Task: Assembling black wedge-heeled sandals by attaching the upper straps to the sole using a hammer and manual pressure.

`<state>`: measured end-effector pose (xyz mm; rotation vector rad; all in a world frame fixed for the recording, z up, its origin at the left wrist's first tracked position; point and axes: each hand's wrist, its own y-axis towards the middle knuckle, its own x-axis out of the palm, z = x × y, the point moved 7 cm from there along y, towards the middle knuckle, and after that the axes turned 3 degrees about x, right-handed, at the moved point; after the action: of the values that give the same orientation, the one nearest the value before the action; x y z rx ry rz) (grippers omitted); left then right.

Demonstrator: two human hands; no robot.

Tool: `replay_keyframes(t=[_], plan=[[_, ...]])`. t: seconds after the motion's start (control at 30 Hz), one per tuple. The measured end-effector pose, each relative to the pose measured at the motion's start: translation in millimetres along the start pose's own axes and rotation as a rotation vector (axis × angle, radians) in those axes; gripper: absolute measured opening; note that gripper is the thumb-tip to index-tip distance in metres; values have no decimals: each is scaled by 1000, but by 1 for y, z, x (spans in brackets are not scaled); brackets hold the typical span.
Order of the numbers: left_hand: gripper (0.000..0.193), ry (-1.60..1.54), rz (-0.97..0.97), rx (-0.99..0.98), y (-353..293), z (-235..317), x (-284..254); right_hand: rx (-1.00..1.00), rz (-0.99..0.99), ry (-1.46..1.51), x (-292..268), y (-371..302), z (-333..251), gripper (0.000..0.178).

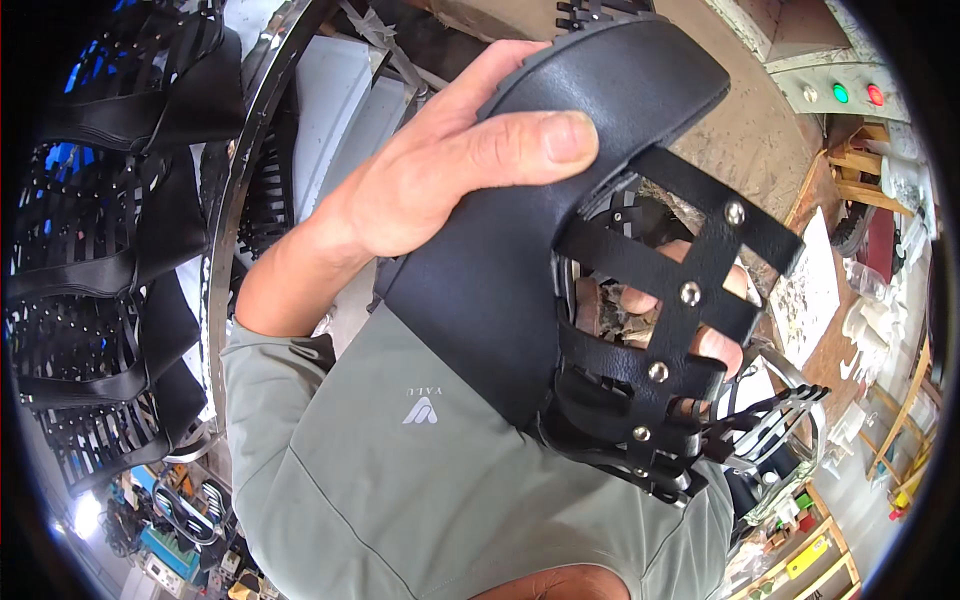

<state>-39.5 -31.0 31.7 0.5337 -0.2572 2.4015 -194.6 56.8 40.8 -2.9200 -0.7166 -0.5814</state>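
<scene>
Close under the camera, filling the middle: black leather strap piece (560, 250), a smooth wide panel running into a lattice of riveted crossing straps, held up off any surface. Left hand (450, 165) clamped over the panel from above, thumb pressed flat along its top, grip closed on it. Right hand (700, 310) behind the lattice, only fingers showing through the gaps, apparently curled on the straps, though grip not fully readable. Grey-green sleeve (400, 470) below. At far left, hanging rows of similar black strap pieces (100, 300) beside a curved metal rim (225, 230). Upper right, control box with green and red lamps (850, 92)
</scene>
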Motion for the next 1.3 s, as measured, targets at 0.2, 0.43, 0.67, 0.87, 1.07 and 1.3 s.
replay_keyframes(t=[0.2, 0.43, 0.67, 0.87, 1.07, 1.3], plan=[[66, 98, 2, -28, -1, 3, 4, 86, -6, 26, -1, 3, 8, 38], [58, 128, -57, -56, 5, 8, 13, -21, -143, 64, -5, 20, -1, 40], [59, 201, -94, -22, 10, 20, 12, -229, -112, 85, -3, 17, -7, 56], [72, 137, -99, 16, 7, 22, 4, 12, 188, 6, 0, 19, -19, 45], [70, 174, -65, 42, 8, 11, -8, -367, 223, -198, -3, 24, -10, 28], [57, -225, 161, -702, -35, -152, -67, 235, 403, -193, -61, 43, 84, 20]])
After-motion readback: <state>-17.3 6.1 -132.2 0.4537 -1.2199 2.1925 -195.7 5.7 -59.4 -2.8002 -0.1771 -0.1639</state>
